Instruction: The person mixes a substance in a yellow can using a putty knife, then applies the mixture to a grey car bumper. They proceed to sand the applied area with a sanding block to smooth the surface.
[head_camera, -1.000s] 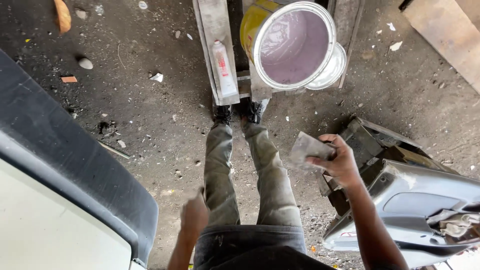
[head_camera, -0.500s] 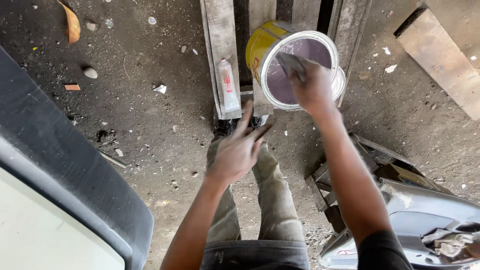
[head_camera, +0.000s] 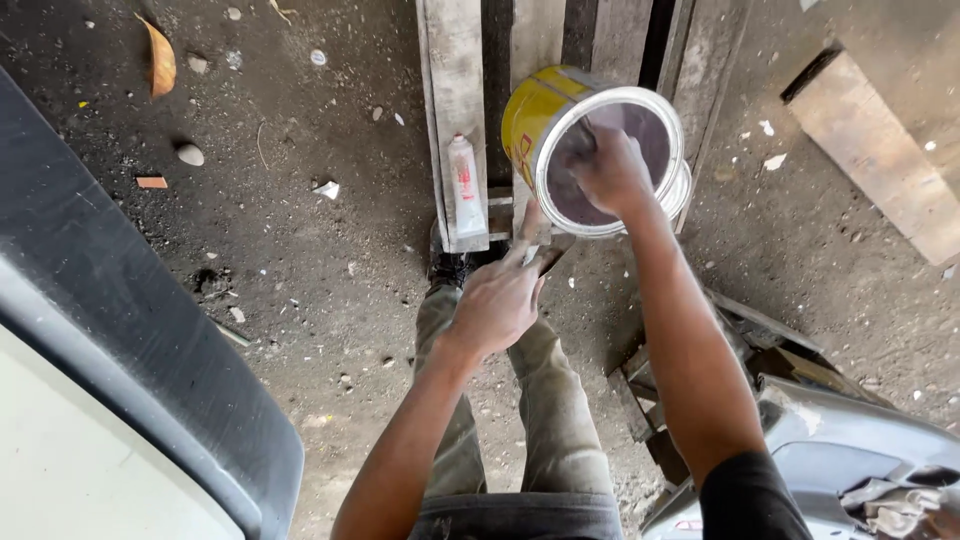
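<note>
Head view showed the right hand (head_camera: 612, 172) plunged into the mouth of the yellow tin can (head_camera: 590, 140), which sat tilted on the wooden pallet (head_camera: 455, 90) ahead of the feet, its open mouth facing up toward the camera. That grip looked curled around something grey; what, I cannot tell. The left hand (head_camera: 497, 300) hovered nearer the body, fingers loosely spread, below the can.
</note>
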